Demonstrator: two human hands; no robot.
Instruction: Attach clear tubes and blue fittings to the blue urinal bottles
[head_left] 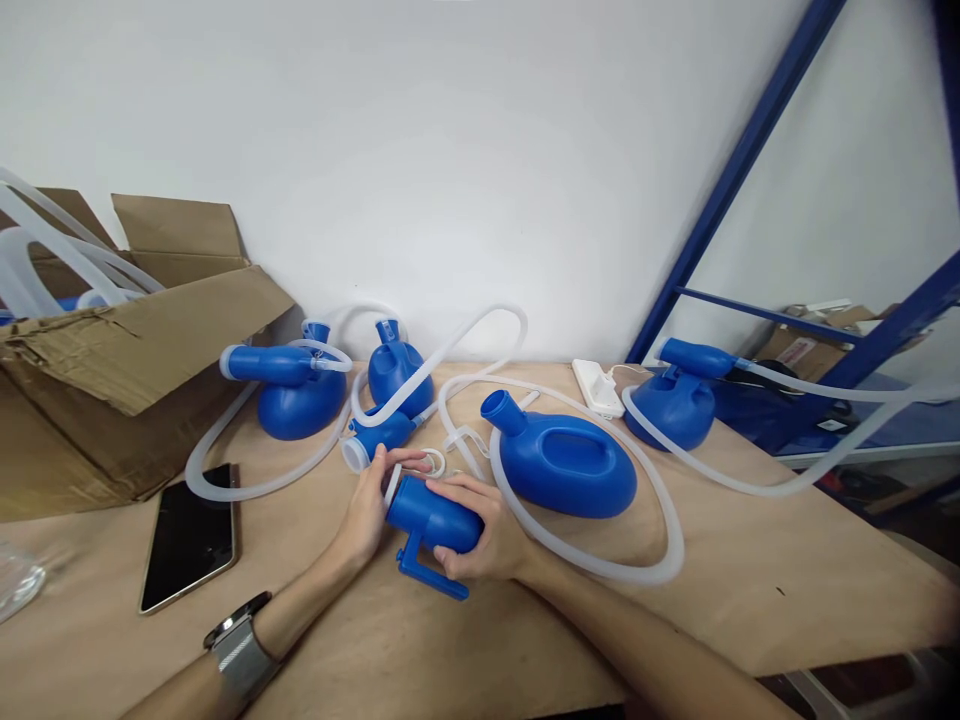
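Observation:
My right hand (480, 535) is wrapped round a blue plastic funnel piece with a handle (433, 525), held just above the wooden table (750, 590). My left hand (371, 500) pinches the white ring at the piece's open end (393, 484). A small white ring (433, 462) lies just beyond my fingers. Right of my hands sits a blue plastic bottle with a spout (562, 462), with a translucent white hose (660, 530) looped around it.
Two more blue bottles with hoses (300, 385) (394, 375) stand at the back, another (675, 400) at right by a white power strip (598, 387). A phone (189, 535) lies at left beside an open cardboard box (127, 370). Blue shelf frame (750, 150) rises at right.

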